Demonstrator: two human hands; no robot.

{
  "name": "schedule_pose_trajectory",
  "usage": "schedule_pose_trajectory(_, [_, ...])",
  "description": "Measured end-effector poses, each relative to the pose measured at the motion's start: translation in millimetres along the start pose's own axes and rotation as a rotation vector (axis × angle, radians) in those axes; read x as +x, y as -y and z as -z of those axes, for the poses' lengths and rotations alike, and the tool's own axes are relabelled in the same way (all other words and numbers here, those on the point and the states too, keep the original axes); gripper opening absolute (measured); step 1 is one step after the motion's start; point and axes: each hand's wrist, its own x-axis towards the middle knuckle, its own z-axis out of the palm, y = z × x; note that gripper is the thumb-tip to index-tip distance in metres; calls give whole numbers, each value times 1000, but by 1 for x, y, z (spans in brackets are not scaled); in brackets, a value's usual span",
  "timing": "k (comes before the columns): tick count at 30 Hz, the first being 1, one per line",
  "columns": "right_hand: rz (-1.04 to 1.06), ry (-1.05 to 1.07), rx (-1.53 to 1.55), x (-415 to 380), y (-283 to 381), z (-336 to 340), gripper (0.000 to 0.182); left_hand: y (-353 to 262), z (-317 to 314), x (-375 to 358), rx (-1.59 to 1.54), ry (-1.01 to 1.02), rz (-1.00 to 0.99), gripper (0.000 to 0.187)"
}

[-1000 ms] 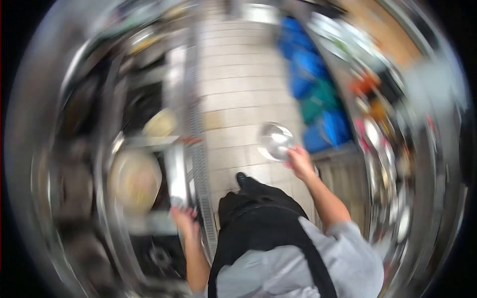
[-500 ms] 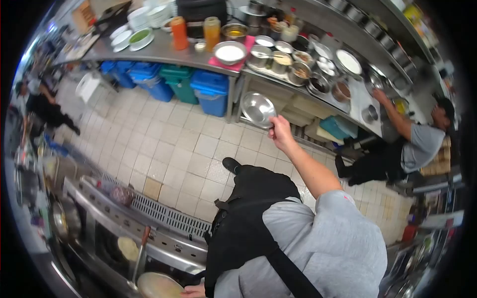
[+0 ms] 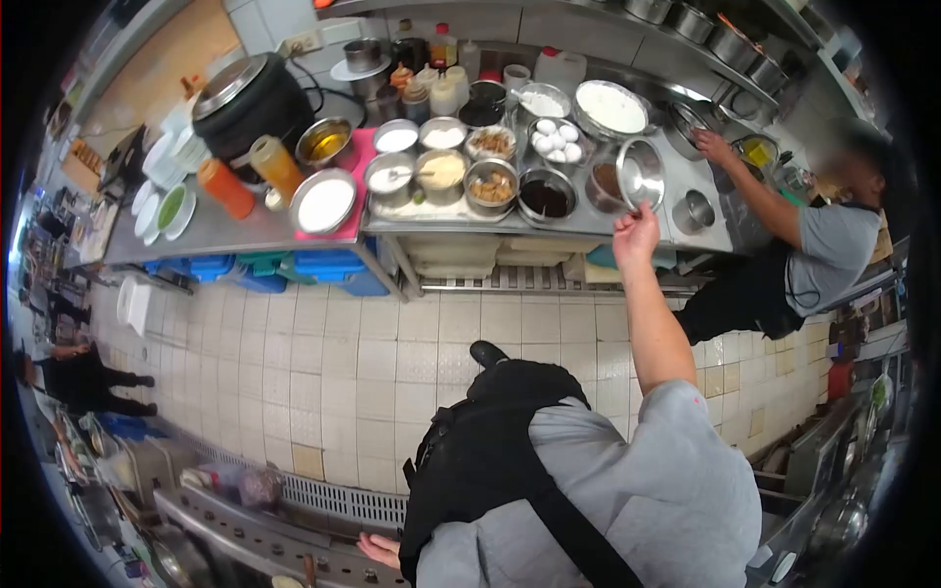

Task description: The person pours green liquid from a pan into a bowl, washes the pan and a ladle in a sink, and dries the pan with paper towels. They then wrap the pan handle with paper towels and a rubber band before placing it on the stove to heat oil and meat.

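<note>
My right hand [image 3: 637,235] grips the rim of a small steel bowl [image 3: 643,169], raised and tilted on its side at the counter's front edge, near a pot of brown contents [image 3: 606,186]. A bowl of eggs [image 3: 557,143] and a bowl of dark sauce [image 3: 546,196] stand to its left, and a small empty-looking metal cup [image 3: 694,211] to its right. My left hand [image 3: 380,550] is low by the stove front [image 3: 245,534], fingers stretched out, holding nothing I can see.
A co-worker [image 3: 833,235] stands at right, one hand at a metal pan [image 3: 689,125]. Several ingredient bowls, sauce bottles [image 3: 225,188] and a black soup warmer [image 3: 253,108] line the steel counter [image 3: 196,250]. Blue bins [image 3: 338,269] sit below. Other people are at far left.
My right hand has carried the bowl right and up to the counter, tilting it. My left hand has come away from the pan on the stove. My view has turned toward the counter.
</note>
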Motion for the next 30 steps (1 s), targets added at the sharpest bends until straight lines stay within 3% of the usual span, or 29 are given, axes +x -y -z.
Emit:
schedule_pose_trajectory(1, [14,0,-31,41,6,7,15,1,-20,-9,6,5,-9,39])
schedule_pose_trajectory(2, [27,-11,-64,72,13,14,16,125,-68,-27,43,13,-216,37])
schedule_pose_trajectory(3, [28,-29,-64,98,23,18,16,105,-72,-3,50,22,-230,37])
schedule_pose_trajectory(5, [109,-190,-196,140,39,24,15,64,-86,38,40,232,-205,36])
schedule_pose_trajectory(8, [66,-185,-271,190,56,45,16,25,-94,67,36,540,-145,36])
schedule_pose_trajectory(12, [2,-265,-358,240,58,95,16,6,-47,40,45,893,57,36])
schedule_pose_trajectory(13, [16,-175,-366,260,53,133,18,9,-10,1,35,914,175,37])
schedule_pose_trajectory(14, [-8,-54,-370,273,53,160,32,-132,10,2,-62,809,171,37])
schedule_pose_trajectory(15, [-95,-102,-442,271,55,161,34,-193,14,11,27,793,100,36])
schedule_pose_trajectory(16, [-148,52,-411,315,55,201,36,-166,1,13,-87,711,112,35])
schedule_pose_trajectory(17, [-137,51,-478,299,54,170,38,-168,4,21,-10,735,111,37])
schedule_pose_trajectory(18, [-267,110,-436,358,50,203,40,-191,5,27,16,655,69,39])
schedule_pose_trajectory(19, [-297,168,-417,371,48,208,40,-202,14,31,100,707,173,39])
schedule_pose_trajectory(20, [-405,224,-308,391,46,219,43,-192,15,23,70,624,106,41])
schedule_pose_trajectory(22, [-376,89,-348,320,34,171,48,-226,35,21,93,719,360,45])
schedule_pose_trajectory(26, [-284,79,-384,270,51,181,45,-131,34,-49,80,733,517,49])
schedule_pose_trajectory(28, [-210,-96,-366,227,59,162,48,-109,43,-89,104,809,629,53])
schedule_pose_trajectory(30, [-221,-72,-429,215,58,168,46,-98,52,-123,50,840,765,55])
